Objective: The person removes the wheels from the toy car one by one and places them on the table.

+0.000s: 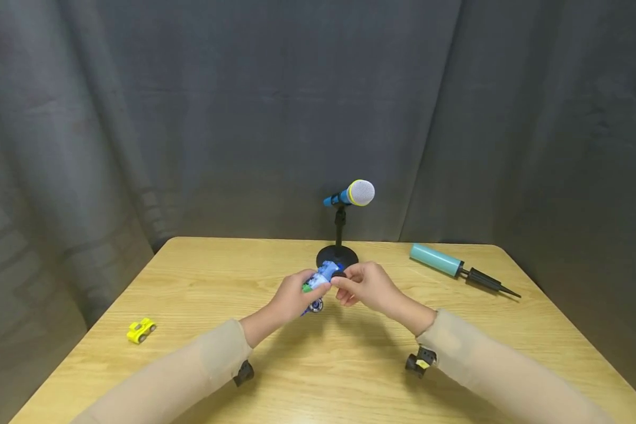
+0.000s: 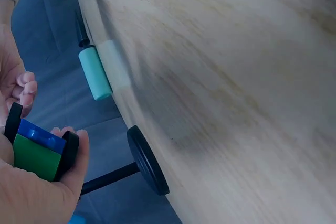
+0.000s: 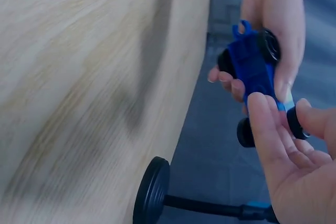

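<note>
A blue toy block car [image 1: 323, 274] with black wheels and a green block is held up over the middle of the table. My left hand [image 1: 291, 295] grips its rear end, with thumb and fingers on opposite sides. In the right wrist view the blue underside [image 3: 252, 69] faces the camera, with a small hitch loop [image 3: 242, 28] at the end by the left hand. My right hand [image 1: 370, 285] pinches a black wheel [image 3: 296, 123] at the other end, fingers lying along the underside. The left wrist view shows the green block [image 2: 37, 156] between two wheels.
Behind the hands a blue toy microphone [image 1: 361, 192] stands on a round black base [image 1: 328, 257]. A teal hand pump [image 1: 436, 260] with a black nozzle lies at the back right. A small yellow toy car [image 1: 141, 330] sits at the left. Grey curtains [image 1: 275, 118] surround the table [image 1: 217, 265].
</note>
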{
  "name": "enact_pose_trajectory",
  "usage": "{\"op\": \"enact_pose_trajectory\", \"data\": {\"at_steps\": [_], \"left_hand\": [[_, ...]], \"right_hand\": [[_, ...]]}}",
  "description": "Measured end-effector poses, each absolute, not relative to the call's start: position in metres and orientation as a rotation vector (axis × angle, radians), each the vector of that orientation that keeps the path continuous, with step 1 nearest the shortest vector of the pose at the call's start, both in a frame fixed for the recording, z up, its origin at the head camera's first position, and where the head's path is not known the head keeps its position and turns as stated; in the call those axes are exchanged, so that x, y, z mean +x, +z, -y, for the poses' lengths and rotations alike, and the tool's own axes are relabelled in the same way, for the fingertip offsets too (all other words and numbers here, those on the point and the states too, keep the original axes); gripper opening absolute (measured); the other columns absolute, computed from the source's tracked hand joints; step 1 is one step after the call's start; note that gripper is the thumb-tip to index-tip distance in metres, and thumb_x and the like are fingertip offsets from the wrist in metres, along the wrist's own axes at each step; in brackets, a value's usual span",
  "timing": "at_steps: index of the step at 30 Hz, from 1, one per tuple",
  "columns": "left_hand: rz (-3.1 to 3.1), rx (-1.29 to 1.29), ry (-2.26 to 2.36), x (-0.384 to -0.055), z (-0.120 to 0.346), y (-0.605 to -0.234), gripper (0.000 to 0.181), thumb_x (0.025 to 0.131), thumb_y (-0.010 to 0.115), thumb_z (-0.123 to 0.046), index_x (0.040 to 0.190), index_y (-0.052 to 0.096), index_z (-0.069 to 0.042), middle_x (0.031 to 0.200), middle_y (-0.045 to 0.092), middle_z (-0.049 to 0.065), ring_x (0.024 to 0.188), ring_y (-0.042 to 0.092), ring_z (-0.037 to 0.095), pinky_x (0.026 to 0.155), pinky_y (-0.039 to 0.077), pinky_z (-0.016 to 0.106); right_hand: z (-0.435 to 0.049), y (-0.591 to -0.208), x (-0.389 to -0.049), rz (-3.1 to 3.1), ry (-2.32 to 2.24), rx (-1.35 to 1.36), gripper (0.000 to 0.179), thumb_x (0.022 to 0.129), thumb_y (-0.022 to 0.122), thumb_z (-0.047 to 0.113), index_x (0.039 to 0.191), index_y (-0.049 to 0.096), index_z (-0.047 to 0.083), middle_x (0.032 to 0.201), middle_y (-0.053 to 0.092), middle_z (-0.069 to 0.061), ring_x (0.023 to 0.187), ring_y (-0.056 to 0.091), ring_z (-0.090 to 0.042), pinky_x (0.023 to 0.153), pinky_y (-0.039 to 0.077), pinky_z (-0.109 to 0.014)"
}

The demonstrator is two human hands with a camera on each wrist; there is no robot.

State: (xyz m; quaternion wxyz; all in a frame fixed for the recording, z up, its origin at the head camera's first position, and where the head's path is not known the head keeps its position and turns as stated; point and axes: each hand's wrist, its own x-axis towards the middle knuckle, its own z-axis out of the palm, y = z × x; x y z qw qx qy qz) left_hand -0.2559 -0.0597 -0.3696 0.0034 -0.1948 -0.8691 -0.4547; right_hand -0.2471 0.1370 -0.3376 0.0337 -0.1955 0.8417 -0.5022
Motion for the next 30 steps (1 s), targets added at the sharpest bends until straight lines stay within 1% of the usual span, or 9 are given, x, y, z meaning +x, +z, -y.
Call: {"op": "enact_pose_trajectory", "data": {"at_steps": [4,8,11,15,17,20,23,25,30], "left_hand": [[2.71,-0.61,-1.504,-0.258,0.062,-0.371,0.044,0.096,0.059,-0.039,0.12,0.058,-0.002,0.092,0.065,0.008,0.072,0.059,0.013,0.061,0.051,0.026],[2.723,-0.595,-1.523,-0.258,0.067,-0.374,0.04,0.097,0.058,-0.035,0.121,0.056,-0.003,0.093,0.064,0.009,0.073,0.059,0.015,0.06,0.051,0.029],[2.742,-0.573,-1.539,-0.257,0.071,-0.376,0.043,0.098,0.057,-0.034,0.126,0.053,-0.002,0.101,0.063,0.012,0.08,0.062,0.017,0.065,0.053,0.031],[2.733,-0.538,-1.609,-0.257,0.074,-0.376,0.047,0.098,0.056,-0.035,0.131,0.048,-0.002,0.111,0.062,0.015,0.089,0.063,0.02,0.07,0.054,0.032],[2.719,-0.51,-1.652,-0.257,0.074,-0.374,0.047,0.098,0.055,-0.033,0.132,0.046,-0.003,0.115,0.061,0.016,0.09,0.063,0.021,0.068,0.054,0.032],[2.699,-0.476,-1.7,-0.255,0.075,-0.371,0.046,0.098,0.056,-0.03,0.134,0.044,-0.003,0.121,0.059,0.018,0.09,0.063,0.02,0.063,0.053,0.031],[2.686,-0.454,-1.721,-0.252,0.075,-0.367,0.044,0.098,0.056,-0.027,0.134,0.044,-0.004,0.123,0.059,0.018,0.086,0.063,0.02,0.059,0.052,0.031],[2.679,-0.446,-1.72,-0.251,0.075,-0.365,0.043,0.098,0.056,-0.026,0.133,0.044,-0.005,0.122,0.06,0.017,0.085,0.063,0.019,0.059,0.052,0.031],[2.654,-0.436,-1.692,-0.253,0.077,-0.362,0.042,0.096,0.056,-0.024,0.132,0.046,-0.004,0.121,0.062,0.016,0.09,0.063,0.021,0.066,0.052,0.031]], "right_hand": [[-0.143,-0.336,-0.249,-2.436,-1.602,-0.612,0.03,0.099,0.056,0.017,0.099,0.063,-0.012,0.082,0.071,-0.02,0.073,0.071,-0.025,0.069,0.059,-0.04],[-0.146,-0.337,-0.25,-2.309,-1.654,-0.62,0.034,0.102,0.051,0.018,0.108,0.062,-0.013,0.092,0.071,-0.022,0.08,0.071,-0.022,0.075,0.059,-0.038],[-0.147,-0.339,-0.252,-2.258,-1.719,-0.585,0.034,0.1,0.054,0.021,0.106,0.064,-0.011,0.093,0.072,-0.021,0.079,0.072,-0.021,0.076,0.059,-0.038],[-0.151,-0.343,-0.258,-2.229,-1.825,-0.464,0.032,0.095,0.063,0.022,0.101,0.066,-0.01,0.087,0.073,-0.014,0.073,0.071,-0.018,0.075,0.059,-0.037],[-0.152,-0.344,-0.262,-2.203,-1.866,-0.404,0.031,0.093,0.066,0.021,0.101,0.066,-0.01,0.086,0.074,-0.011,0.071,0.071,-0.016,0.075,0.059,-0.035],[-0.154,-0.347,-0.266,-2.138,-1.913,-0.346,0.028,0.092,0.067,0.016,0.102,0.065,-0.01,0.087,0.074,-0.012,0.072,0.071,-0.014,0.076,0.058,-0.034],[-0.153,-0.351,-0.268,-2.097,-1.932,-0.282,0.023,0.091,0.067,0.011,0.102,0.066,-0.009,0.089,0.074,-0.014,0.074,0.071,-0.014,0.077,0.058,-0.032],[-0.153,-0.353,-0.27,-2.084,-1.931,-0.252,0.021,0.091,0.067,0.009,0.101,0.065,-0.008,0.087,0.074,-0.012,0.074,0.071,-0.013,0.078,0.058,-0.032],[-0.149,-0.362,-0.27,-2.065,-1.89,-0.222,0.022,0.089,0.069,0.009,0.102,0.063,-0.007,0.081,0.073,-0.005,0.073,0.071,-0.013,0.08,0.058,-0.034]]}}
